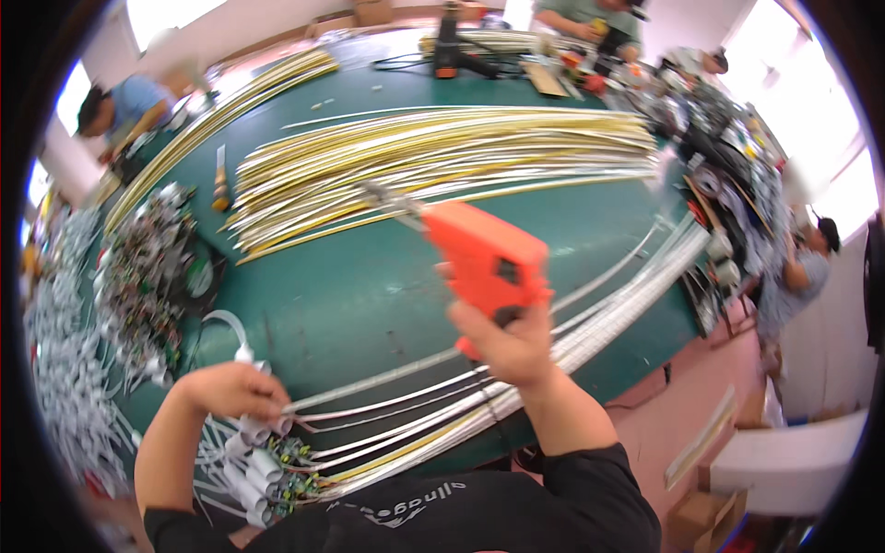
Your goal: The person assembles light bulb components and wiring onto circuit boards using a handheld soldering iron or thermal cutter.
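My right hand (512,346) is wrapped round an orange pistol-shaped tool (489,253), raised over the table. Its metal nose, blurred, points to the far left. A dark cord hangs below the handle. At the near left, my left hand (238,391) is closed with its fingertips at the end of a long thin pale strip (369,380), which runs off to the right. Beside and below that hand lie several white tube-shaped caps (263,467) and small circuit boards (293,452) with wires. More white strips (590,341) lie in a bundle in front of me.
A wide pile of white and yellow strips (442,161) covers the middle of the green table (304,318). Wired circuit boards (143,286) heap up at the left, near a wooden-handled tool (220,180). A black-and-orange tool (447,51) stands far back. Other people work around the table.
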{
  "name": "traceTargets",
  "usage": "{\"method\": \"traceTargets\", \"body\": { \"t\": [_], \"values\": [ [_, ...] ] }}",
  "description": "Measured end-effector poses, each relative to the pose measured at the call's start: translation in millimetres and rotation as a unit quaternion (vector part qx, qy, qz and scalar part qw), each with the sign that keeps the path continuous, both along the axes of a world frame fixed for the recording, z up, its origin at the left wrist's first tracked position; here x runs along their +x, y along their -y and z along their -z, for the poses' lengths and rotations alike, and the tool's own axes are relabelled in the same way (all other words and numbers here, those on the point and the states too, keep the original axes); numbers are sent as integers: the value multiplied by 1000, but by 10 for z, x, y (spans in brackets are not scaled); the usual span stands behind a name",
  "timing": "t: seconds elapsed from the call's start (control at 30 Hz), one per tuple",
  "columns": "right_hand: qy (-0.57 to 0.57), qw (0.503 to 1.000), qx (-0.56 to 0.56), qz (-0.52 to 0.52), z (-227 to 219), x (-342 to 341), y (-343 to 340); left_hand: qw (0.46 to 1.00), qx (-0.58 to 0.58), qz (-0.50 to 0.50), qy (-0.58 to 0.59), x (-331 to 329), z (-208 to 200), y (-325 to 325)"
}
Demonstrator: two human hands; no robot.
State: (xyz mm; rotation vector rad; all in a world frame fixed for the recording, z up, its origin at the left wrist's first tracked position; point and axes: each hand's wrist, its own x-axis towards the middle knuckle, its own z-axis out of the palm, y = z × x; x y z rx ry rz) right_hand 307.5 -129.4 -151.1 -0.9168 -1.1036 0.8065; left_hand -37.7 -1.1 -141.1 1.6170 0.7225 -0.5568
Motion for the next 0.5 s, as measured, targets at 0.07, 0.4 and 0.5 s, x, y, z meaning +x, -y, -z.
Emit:
{"method": "traceTargets", "body": {
  "t": [0.07,0.4,0.5],
  "values": [
    [-28,998,-38,39,-51,11,22,983,152,94,-35,190,34,23],
    [4,996,-27,82,6,23,-7,858,485,171,-10,555,-154,36],
    [9,997,-8,77,18,-5,-53,747,664,10,-34,432,235,-766]
  ]
}}
